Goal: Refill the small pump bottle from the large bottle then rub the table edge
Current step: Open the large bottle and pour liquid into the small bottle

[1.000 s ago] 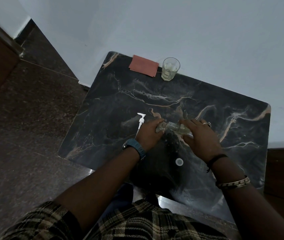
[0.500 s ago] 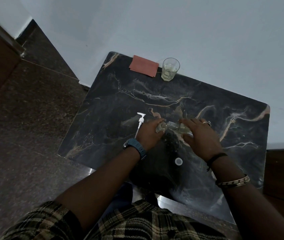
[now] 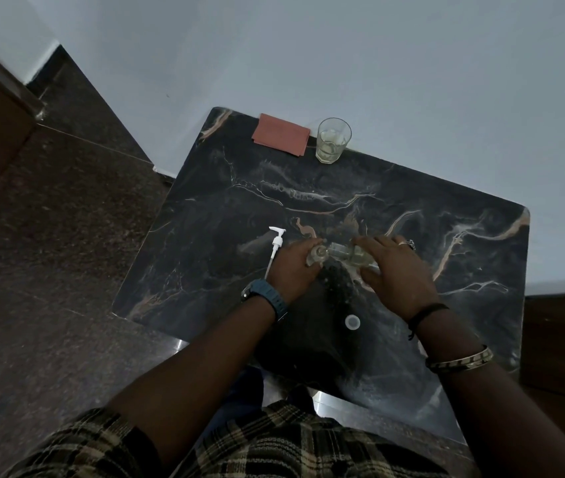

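The left hand [image 3: 293,267] grips the small bottle [image 3: 316,257] on the bench [image 3: 226,208], and the right hand [image 3: 396,274] holds the large bottle [image 3: 351,253] tipped, neck to its mouth. The white pump [image 3: 277,243] lies just left of the left hand; a white cap [image 3: 352,321] lies nearer the person, between both wrists.

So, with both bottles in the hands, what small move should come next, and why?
Probably keep pouring steadily. The left hand holds the small bottle, the right hand tilts the large bottle to its mouth, and the pump head and cap lie on the table.
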